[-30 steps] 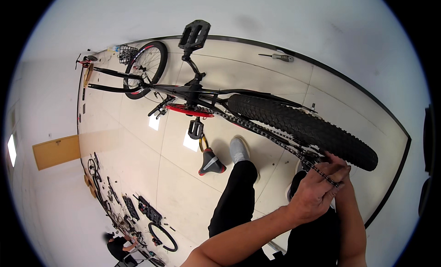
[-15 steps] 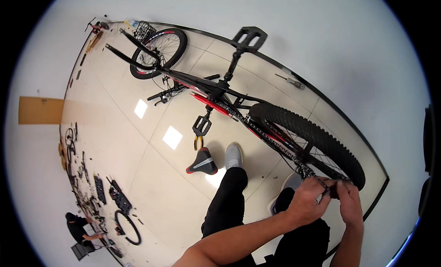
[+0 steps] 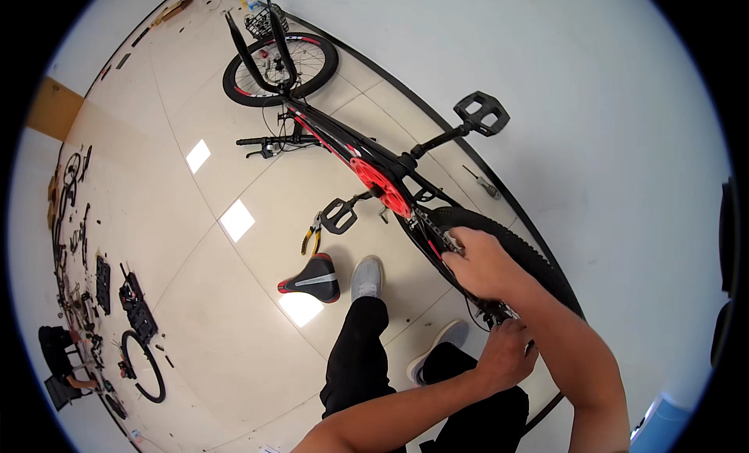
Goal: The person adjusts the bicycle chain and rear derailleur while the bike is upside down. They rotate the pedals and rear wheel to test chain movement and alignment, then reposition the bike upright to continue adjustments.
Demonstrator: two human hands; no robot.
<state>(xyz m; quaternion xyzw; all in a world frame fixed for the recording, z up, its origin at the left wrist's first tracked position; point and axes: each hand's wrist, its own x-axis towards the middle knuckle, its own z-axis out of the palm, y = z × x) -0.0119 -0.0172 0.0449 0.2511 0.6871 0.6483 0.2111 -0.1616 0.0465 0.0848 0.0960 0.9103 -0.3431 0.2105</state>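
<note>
- The chain (image 3: 431, 227) is running from beside the red chainring (image 3: 367, 175) right into the right hand (image 3: 484, 264), whose thumb and fingers are pinching it!
- Lower down, the left hand (image 3: 507, 355) is curling its fingers beside the rear derailleur (image 3: 493, 311); what they are gripping, I cannot tell.
- The chain is showing dark metallic links, stretching along the black-and-red bicycle frame (image 3: 334, 131).
- The right hand and forearm are blocking part of the chain and covering some of the knobbly rear tyre (image 3: 511, 236).
- A black pedal (image 3: 339, 216) is jutting out, with yellow-handled pliers (image 3: 311, 236) lying just beside it on the pale floor (image 3: 187, 258).
- A black saddle (image 3: 312, 278) with red edges is lying near the grey shoe (image 3: 367, 277).
- Near the wall, a screwdriver (image 3: 490, 189) is lying beyond the bicycle.
- Far left, another person (image 3: 58, 352) is sitting among scattered parts.
</note>
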